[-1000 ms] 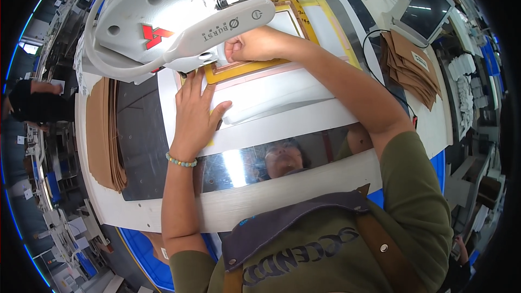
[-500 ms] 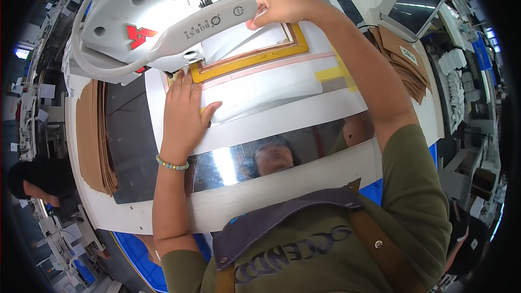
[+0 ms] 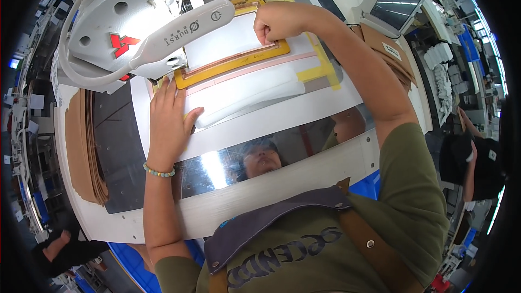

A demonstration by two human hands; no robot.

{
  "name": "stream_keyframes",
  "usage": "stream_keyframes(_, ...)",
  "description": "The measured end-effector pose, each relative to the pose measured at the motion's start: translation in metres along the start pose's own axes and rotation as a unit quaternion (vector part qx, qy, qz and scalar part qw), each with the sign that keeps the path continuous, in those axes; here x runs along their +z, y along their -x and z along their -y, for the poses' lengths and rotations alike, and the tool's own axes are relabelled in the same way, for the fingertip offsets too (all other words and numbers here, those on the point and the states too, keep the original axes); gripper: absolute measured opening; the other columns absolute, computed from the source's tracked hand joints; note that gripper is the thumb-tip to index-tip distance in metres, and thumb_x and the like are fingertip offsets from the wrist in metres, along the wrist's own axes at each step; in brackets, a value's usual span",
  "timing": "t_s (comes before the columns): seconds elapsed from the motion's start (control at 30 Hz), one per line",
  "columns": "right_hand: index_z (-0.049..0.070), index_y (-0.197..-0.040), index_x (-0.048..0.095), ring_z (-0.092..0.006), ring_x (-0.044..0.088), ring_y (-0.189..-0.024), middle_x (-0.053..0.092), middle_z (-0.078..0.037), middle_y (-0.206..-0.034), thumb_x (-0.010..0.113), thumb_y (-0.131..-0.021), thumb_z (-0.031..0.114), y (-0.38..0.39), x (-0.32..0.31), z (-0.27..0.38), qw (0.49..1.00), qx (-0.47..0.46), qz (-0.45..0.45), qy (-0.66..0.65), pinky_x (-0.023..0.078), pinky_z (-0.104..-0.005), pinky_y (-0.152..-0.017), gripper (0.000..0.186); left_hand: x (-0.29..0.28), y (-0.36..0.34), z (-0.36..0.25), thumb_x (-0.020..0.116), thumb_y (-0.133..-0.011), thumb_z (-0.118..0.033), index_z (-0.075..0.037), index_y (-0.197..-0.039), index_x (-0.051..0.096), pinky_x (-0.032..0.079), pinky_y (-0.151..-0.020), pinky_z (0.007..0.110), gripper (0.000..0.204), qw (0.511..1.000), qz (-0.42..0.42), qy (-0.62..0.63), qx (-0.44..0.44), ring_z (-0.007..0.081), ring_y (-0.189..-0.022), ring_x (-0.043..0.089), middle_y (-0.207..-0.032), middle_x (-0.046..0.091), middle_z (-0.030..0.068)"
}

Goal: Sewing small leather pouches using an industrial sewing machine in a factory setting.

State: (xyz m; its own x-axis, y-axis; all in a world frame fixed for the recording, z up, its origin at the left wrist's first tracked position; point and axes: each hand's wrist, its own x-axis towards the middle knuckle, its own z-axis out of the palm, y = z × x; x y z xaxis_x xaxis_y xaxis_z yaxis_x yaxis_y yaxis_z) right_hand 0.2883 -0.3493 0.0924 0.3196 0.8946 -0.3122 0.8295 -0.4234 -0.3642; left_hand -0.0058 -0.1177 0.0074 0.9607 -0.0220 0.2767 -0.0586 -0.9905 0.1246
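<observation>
My left hand [image 3: 167, 122] lies flat with its fingers spread on a white sheet [image 3: 293, 114], its fingertips at the near left corner of a yellow frame [image 3: 233, 66]. A white piece [image 3: 222, 38] lies inside that frame. My right hand [image 3: 281, 21] is curled closed and presses down at the frame's right end, knuckles up; whether its fingers hold anything is hidden. Between the frame and me, a translucent strip [image 3: 249, 100] rests on the sheet, with yellow tape [image 3: 320, 73] at its right.
A white sewing machine head [image 3: 97, 13] with a grey lamp [image 3: 184, 31] overhangs the frame's left side. Brown piece stacks lie at left [image 3: 81, 149] and right [image 3: 386, 49]. A screen [image 3: 399, 0] stands far right; a shiny metal plate [image 3: 304, 149] spans the near side.
My right hand has come down and nearer, from pinching a raised edge of the white piece to a curled press at the frame's right end. The white piece now lies flatter. My left hand stays flat.
</observation>
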Motion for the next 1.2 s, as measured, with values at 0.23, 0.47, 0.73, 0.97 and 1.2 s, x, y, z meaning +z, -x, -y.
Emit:
stream_keyframes(0.23, 0.005, -0.089, 0.083, -0.0210, 0.073, -0.077, 0.079, -0.011, -0.085, 0.071, -0.078, -0.004, -0.007, 0.002, 0.013, 0.994, 0.072, 0.025, 0.076, 0.054, -0.0362, -0.066, 0.018, 0.000, 0.000, 0.000, 0.073, -0.100, -0.039, 0.005, -0.149, 0.057, 0.032, -0.125, 0.055, 0.068, 1.000, 0.005, 0.013, -0.001, 0.0444, -0.154, 0.040, -0.158, 0.051, 0.0262)
stream_keyframes(0.47, 0.007, -0.090, 0.082, -0.0275, 0.074, -0.084, 0.079, -0.014, -0.092, 0.070, -0.077, -0.007, -0.021, 0.008, 0.037, 0.960, 0.132, 0.035, 0.243, 0.056, -0.0396, -0.070, 0.023, -0.001, 0.004, 0.002, 0.070, -0.103, -0.040, 0.005, -0.150, 0.056, 0.027, -0.127, 0.054, 0.067, 0.999, 0.027, 0.032, -0.014, 0.0429, -0.158, 0.033, -0.163, 0.045, 0.0262)
stream_keyframes(0.73, 0.005, -0.091, 0.073, -0.0238, 0.068, -0.082, 0.074, -0.009, -0.089, 0.061, -0.087, -0.003, -0.006, -0.009, 0.024, 0.995, 0.009, -0.040, 0.091, 0.053, -0.0413, -0.074, 0.015, 0.003, 0.008, 0.004, 0.063, -0.107, -0.039, 0.005, -0.153, 0.052, 0.025, -0.129, 0.053, 0.064, 0.999, 0.027, 0.012, -0.015, 0.0446, -0.159, 0.031, -0.166, 0.040, 0.0287)
stream_keyframes(0.97, 0.006, -0.084, 0.065, -0.0301, 0.064, -0.086, 0.064, -0.013, -0.094, 0.063, -0.091, -0.001, 0.007, 0.032, 0.027, 0.982, 0.030, -0.037, 0.184, 0.049, -0.0436, -0.078, 0.010, -0.002, 0.005, 0.002, 0.064, -0.107, -0.039, 0.005, -0.153, 0.052, 0.025, -0.129, 0.053, 0.065, 0.999, 0.032, 0.028, -0.015, 0.0445, -0.159, 0.030, -0.166, 0.040, 0.0279)
stream_keyframes(1.2, 0.005, -0.092, 0.070, -0.0269, 0.066, -0.094, 0.067, -0.012, -0.099, 0.058, -0.096, 0.005, 0.020, 0.016, 0.019, 0.975, 0.013, -0.204, 0.082, 0.051, -0.0400, -0.085, 0.013, 0.000, 0.005, 0.000, 0.067, -0.105, -0.036, 0.005, -0.153, 0.052, 0.024, -0.129, 0.054, 0.065, 0.999, 0.030, 0.022, -0.021, 0.0439, -0.160, 0.030, -0.166, 0.041, 0.0270)
